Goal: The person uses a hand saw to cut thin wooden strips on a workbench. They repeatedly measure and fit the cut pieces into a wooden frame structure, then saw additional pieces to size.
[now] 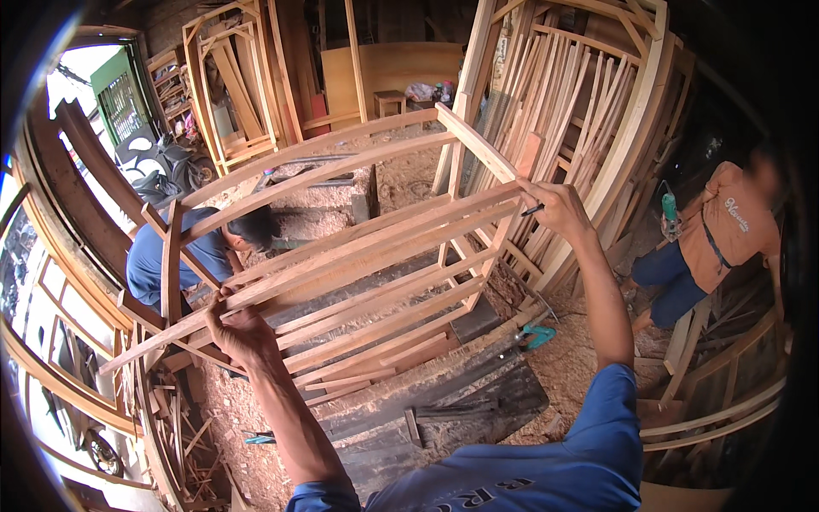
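Wooden frame [358,256] gripped between both hands [243,328]

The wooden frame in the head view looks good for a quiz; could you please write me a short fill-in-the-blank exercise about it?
1. The left hand grips the near rail of the wooden frame, while the right hand holds a dark ____ against its far end.
2. The person crouching behind the frame wears a ____ shirt.
3. The person at the right wears an ____ shirt.

Missing words: pencil; blue; orange
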Available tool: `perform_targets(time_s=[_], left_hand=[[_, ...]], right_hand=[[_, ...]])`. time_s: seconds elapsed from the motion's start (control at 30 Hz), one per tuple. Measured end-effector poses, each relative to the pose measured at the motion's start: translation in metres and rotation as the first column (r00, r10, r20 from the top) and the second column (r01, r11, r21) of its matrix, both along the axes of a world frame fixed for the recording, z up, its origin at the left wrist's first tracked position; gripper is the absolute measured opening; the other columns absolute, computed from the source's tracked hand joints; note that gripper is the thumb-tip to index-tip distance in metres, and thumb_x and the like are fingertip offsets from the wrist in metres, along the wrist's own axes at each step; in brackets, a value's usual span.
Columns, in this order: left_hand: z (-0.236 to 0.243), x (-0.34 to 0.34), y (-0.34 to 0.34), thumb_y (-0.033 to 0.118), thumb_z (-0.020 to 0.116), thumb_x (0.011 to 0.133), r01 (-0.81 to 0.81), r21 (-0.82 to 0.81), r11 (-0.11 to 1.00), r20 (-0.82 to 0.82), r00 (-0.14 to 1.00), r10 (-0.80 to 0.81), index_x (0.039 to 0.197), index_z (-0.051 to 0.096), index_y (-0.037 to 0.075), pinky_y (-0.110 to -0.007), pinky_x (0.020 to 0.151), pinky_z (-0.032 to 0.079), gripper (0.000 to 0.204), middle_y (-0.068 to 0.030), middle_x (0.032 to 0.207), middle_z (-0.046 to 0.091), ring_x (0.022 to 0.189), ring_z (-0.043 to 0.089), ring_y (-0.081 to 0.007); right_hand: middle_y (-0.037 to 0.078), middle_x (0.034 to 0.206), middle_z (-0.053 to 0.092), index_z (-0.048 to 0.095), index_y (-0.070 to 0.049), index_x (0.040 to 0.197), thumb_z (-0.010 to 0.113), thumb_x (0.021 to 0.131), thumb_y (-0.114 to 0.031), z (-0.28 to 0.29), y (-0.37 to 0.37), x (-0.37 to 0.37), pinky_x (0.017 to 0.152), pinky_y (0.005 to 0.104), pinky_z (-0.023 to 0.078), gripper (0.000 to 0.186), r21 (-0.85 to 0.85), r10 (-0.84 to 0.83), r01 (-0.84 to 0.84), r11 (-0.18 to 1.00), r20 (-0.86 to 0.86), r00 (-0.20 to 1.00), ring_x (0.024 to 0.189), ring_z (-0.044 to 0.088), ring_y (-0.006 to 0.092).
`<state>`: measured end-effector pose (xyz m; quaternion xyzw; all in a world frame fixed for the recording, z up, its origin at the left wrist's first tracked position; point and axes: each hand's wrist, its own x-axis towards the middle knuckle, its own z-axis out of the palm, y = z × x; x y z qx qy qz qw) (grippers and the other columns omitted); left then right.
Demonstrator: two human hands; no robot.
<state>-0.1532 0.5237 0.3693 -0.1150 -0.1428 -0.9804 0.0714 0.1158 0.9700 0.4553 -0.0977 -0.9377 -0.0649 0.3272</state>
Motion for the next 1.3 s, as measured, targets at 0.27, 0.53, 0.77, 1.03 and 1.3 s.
perform_targets(time_s=[0.27,0.53,0.77,1.03,1.3], left_hand=[[0.01,0.006,0.024,0.009,0.058,0.095,-0.191,-0.168,0.967,0.073,0.976,0.205,0.096,0.053,-0.001,-0.035,0.087,0.049,0.012,-0.0104,0.09,0.056,0.087,0.056,-0.0204],[0.015,0.011,0.024,0.007,0.053,0.095,-0.222,-0.238,0.946,0.055,0.969,0.241,0.095,0.052,-0.001,-0.038,0.089,0.048,0.008,-0.0095,0.088,0.051,0.09,0.053,-0.021],[0.009,0.003,0.021,0.012,0.055,0.097,-0.188,-0.27,0.944,0.102,0.97,0.222,0.095,0.043,-0.003,-0.032,0.078,0.051,0.02,-0.0144,0.087,0.057,0.083,0.059,-0.0217],[0.002,0.015,0.028,0.002,0.055,0.092,-0.424,-0.898,0.12,-0.279,0.757,0.591,0.094,0.056,-0.003,-0.032,0.079,0.05,0.006,-0.0111,0.091,0.055,0.084,0.054,-0.0194],[0.021,0.019,0.034,0.001,0.055,0.088,-0.213,-0.083,0.973,0.176,0.958,0.225,0.123,0.031,0.003,-0.034,0.074,0.05,0.043,-0.0088,0.086,0.053,0.076,0.057,-0.0179]], right_hand=[[0.015,0.084,0.07,0.068,-0.005,0.118,0.066,0.089,-0.015,-0.002,0.002,-0.002,0.062,0.0404,0.054,0.031,0.003,0.048,-0.048,0.999,-0.059,0.997,0.07,0.068,0.0311],[0.019,0.097,0.07,0.065,-0.006,0.124,0.066,0.087,-0.007,-0.002,0.008,0.001,0.066,0.0409,0.055,0.037,-0.035,0.148,-0.151,0.988,-0.076,0.986,0.075,0.07,0.0321],[0.02,0.109,0.068,0.061,-0.008,0.129,0.064,0.085,-0.001,-0.002,0.004,0.003,0.072,0.0414,0.057,0.044,-0.127,0.129,-0.136,0.982,-0.067,0.989,0.091,0.071,0.0321],[0.009,0.106,0.068,0.057,-0.007,0.134,0.051,0.096,-0.003,0.013,-0.001,0.0,0.065,0.0291,0.052,0.039,-0.398,0.046,-0.185,0.898,-0.335,0.941,0.076,0.061,0.0108],[0.018,0.104,0.064,0.062,0.006,0.105,0.012,0.1,-0.063,0.073,-0.203,-0.072,0.071,0.0294,0.055,0.085,-0.642,0.704,-0.756,0.129,-0.478,0.526,0.079,0.066,0.0201]])
